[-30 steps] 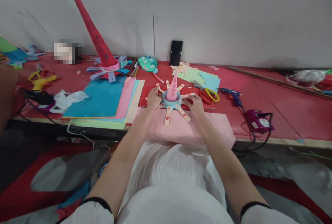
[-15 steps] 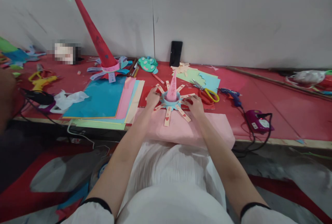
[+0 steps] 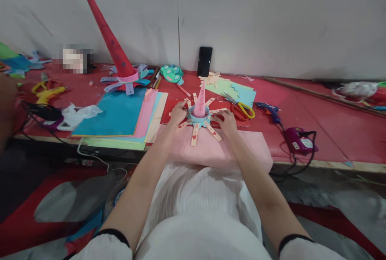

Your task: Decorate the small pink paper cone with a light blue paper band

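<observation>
A small paper party hat stands upright before me: a pink cone (image 3: 199,105) with red writing, inside a light blue paper ring (image 3: 199,119). Cream paper strips (image 3: 194,134) with letters and red hearts fan out all around the ring. On the left side, my left hand (image 3: 178,114) has its fingers closed at the hat's strips, with fingertips partly hidden. My right hand (image 3: 226,121) pinches a strip on the right side between thumb and fingers. Under the near strips lies a pink sheet (image 3: 241,147) that hangs over the table edge.
Scissors (image 3: 241,107), a blue glue gun (image 3: 269,110) and a purple power box (image 3: 300,140) lie to the right. A phone (image 3: 204,62) leans on the wall. Coloured sheets (image 3: 111,115), a tall red cone hat (image 3: 110,39) and a yellow glue gun (image 3: 48,93) are leftward.
The left fingertips have shifted slightly at the left strips. My right hand and the hat have stayed practically in place.
</observation>
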Tool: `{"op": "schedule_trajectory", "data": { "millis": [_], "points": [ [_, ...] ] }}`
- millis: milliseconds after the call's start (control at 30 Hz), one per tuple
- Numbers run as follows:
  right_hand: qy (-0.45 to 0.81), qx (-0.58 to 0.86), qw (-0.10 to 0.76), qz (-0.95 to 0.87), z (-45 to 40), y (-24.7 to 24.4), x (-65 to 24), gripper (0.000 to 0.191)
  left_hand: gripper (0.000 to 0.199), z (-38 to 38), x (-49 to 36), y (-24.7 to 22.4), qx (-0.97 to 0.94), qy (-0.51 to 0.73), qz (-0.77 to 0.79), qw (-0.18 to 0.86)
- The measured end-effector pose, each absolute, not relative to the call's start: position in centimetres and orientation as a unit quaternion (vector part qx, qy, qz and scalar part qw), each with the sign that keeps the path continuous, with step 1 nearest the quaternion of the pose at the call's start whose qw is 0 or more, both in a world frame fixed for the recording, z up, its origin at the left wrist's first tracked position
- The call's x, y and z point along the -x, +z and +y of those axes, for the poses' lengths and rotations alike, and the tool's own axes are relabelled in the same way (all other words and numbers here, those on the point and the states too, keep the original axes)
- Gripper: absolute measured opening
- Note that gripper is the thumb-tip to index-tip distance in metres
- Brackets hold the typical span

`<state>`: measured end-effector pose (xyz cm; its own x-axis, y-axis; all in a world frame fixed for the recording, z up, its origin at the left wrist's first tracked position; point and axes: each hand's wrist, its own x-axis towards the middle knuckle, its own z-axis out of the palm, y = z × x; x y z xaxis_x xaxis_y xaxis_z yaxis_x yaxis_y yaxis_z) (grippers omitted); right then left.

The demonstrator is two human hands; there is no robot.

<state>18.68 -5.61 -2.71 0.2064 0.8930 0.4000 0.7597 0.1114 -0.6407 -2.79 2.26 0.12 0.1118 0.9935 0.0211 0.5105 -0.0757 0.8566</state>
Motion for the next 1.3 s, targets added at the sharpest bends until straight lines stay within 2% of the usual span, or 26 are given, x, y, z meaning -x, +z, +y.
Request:
{"op": "schedule_trajectory", "data": {
  "millis": [133, 267, 467, 567, 700, 833, 1100, 1300],
  "points": [
    [0.083, 0.662, 0.406, -0.624, -5.6, -2.8, -18.7, 0.023, 0.063, 2.1, 2.5, 0.1, -0.649, 0.381, 0.539, 0.379],
    [0.086, 0.660, 0.410, -0.624, -5.5, -2.8, -18.7, 0.023, 0.055, 1.8, 2.7, 0.2, -0.677, 0.413, 0.522, 0.314],
    [0.083, 0.662, 0.405, -0.625, -5.5, -2.9, -18.7, 0.021, 0.044, 1.7, 2.9, -0.2, -0.686, 0.354, 0.577, 0.266],
    [0.083, 0.665, 0.406, -0.622, -5.5, -3.0, -18.7, 0.020, 0.033, 1.5, 3.0, -0.1, -0.690, 0.350, 0.587, 0.238],
    [0.095, 0.656, 0.421, -0.619, -5.4, -2.9, -18.7, 0.020, 0.028, 1.3, 3.2, -0.1, -0.677, 0.351, 0.605, 0.230],
    [0.118, 0.661, 0.423, -0.609, -5.7, -2.5, -18.6, 0.020, 0.030, 1.4, 3.3, -0.4, -0.680, 0.356, 0.596, 0.235],
    [0.137, 0.665, 0.415, -0.605, -6.0, -1.9, -18.3, 0.028, 0.049, 1.4, 2.7, -0.2, -0.748, 0.306, 0.558, 0.188],
    [0.116, 0.680, 0.417, -0.591, -6.3, -1.4, -18.0, 0.021, 0.044, 0.0, 2.8, 1.3, -0.739, 0.341, 0.569, 0.118]
  ]
}}
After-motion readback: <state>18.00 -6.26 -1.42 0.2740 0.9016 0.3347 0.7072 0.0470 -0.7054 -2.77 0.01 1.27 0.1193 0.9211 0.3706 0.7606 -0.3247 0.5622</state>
